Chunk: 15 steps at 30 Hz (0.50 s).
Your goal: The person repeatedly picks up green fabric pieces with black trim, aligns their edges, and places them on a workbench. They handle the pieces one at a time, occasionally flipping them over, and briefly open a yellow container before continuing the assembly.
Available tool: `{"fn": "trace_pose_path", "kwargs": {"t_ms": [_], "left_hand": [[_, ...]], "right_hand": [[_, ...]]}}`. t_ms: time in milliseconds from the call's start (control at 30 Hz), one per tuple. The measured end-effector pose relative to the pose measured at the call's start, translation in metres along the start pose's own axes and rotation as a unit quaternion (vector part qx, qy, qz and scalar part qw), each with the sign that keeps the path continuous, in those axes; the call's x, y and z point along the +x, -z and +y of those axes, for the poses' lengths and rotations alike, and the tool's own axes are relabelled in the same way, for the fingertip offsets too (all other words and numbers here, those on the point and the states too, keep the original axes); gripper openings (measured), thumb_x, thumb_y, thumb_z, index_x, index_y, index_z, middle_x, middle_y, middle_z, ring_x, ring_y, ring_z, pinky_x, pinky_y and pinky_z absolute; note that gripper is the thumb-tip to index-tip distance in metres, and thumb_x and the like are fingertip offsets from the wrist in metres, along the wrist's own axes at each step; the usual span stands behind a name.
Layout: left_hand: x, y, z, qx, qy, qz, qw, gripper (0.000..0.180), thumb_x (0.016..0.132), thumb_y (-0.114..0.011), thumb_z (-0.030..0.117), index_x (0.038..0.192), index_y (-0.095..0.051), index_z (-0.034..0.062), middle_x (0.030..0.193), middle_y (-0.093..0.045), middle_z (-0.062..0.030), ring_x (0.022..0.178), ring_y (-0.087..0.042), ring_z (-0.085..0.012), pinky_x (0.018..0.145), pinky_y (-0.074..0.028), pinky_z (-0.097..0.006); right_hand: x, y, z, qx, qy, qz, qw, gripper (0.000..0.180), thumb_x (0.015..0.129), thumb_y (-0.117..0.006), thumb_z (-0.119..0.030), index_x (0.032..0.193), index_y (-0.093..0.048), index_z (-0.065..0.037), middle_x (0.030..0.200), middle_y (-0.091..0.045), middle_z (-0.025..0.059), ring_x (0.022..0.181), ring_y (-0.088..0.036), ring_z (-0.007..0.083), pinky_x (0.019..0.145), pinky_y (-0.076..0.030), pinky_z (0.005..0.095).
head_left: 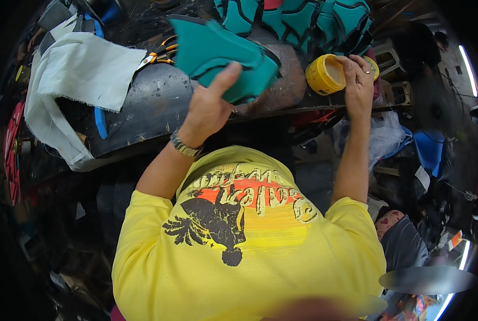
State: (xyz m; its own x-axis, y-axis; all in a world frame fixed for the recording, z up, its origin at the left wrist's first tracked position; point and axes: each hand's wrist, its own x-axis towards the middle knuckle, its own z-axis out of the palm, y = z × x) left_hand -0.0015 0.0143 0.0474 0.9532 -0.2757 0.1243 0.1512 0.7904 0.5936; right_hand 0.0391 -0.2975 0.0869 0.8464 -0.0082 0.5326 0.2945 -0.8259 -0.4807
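My left hand (211, 105) is closed on a teal panel (209, 48) with dark edging, perhaps a shoe upper, thumb on top. The panel hangs over the dark work table and is slightly blurred by motion. To the right, the fingers of my right hand (360, 80) are curled at the rim of an open yellow tub (323, 76), and they seem to grip it. Pale stuff shows inside the tub. Another round yellow-green piece (375, 67) is partly hidden behind these fingers.
Several similar teal pieces (300, 22) lie at the far side of the table (148, 104). Orange-and-black handled pliers (156, 57) sit left of the panel, beside white cloth (84, 67) draped over the edge. A clear plastic bag (383, 138) hangs at the right.
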Motion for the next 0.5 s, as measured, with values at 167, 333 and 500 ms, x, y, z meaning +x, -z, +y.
{"fn": "trace_pose_path", "kwargs": {"t_ms": [167,333,500], "left_hand": [[0.002,-0.008,0.016,-0.072,0.014,-0.097,0.993,0.052,0.102,-0.053,0.02,0.149,-0.04,0.0026,0.142,-0.054,-0.0093,0.126,-0.058,-0.021,0.1,-0.053,-0.039],[-0.001,-0.015,0.011,0.006,-0.001,-0.031,1.0,0.048,0.099,-0.058,0.013,0.145,-0.044,0.0025,0.142,-0.055,-0.0101,0.126,-0.058,-0.0236,0.101,-0.053,-0.04],[0.006,-0.013,0.012,0.024,-0.067,0.032,0.997,0.04,0.1,-0.061,0.018,0.135,-0.053,0.0019,0.133,-0.061,-0.0084,0.119,-0.062,-0.0187,0.098,-0.054,-0.036]], "right_hand": [[0.008,-0.009,0.067,-0.29,-0.01,-0.11,0.951,0.063,0.096,-0.045,-0.067,0.106,-0.079,-0.015,0.124,-0.065,0.0173,0.121,-0.054,0.037,0.105,-0.033,0.0585],[0.024,0.001,0.052,-0.078,-0.151,-0.152,0.974,0.059,0.096,-0.051,-0.063,0.102,-0.077,-0.011,0.116,-0.066,0.0188,0.111,-0.06,0.038,0.1,-0.04,0.0497],[-0.007,0.005,0.015,-0.226,-0.026,-0.003,0.974,0.047,0.095,-0.06,-0.049,0.105,-0.075,-0.006,0.119,-0.064,0.0193,0.115,-0.057,0.0366,0.1,-0.041,0.0468]]}}
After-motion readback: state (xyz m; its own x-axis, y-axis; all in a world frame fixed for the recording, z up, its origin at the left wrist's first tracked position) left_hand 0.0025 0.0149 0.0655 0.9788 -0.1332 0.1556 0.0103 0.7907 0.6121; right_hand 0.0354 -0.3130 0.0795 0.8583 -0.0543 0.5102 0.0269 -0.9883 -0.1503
